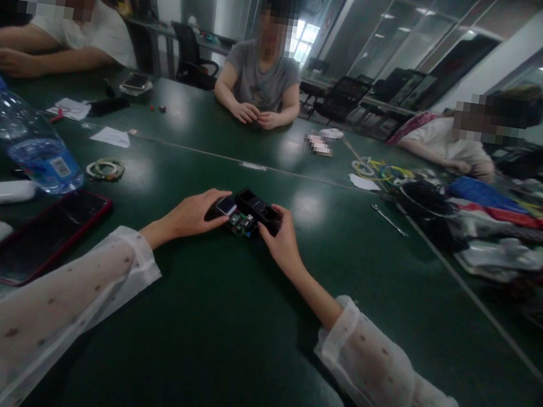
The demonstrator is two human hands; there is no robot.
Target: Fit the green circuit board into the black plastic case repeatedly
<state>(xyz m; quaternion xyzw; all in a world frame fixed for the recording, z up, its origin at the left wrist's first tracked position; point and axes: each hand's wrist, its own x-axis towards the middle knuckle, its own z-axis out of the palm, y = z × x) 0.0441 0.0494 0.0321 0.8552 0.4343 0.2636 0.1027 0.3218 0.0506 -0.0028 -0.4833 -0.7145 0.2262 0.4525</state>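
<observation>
In the head view a small green circuit board (241,223) with a little dark screen (226,206) lies low over the green table in front of me. Right behind it is a black plastic case (257,205). My left hand (197,212) is closed on the board's left end, thumb at the near side by the screen. From the other side, my right hand (285,238) has its thumb at the board's right edge and its fingers around the right end of the black case. My fingers partly cover both ends, and whether board and case are joined cannot be made out.
A water bottle (37,144), a bracelet (104,170) and a red-edged phone (52,237) are on the left. A wrench (389,221) lies right, near piled cables and tools (482,213). Three people sit around the green table (211,343).
</observation>
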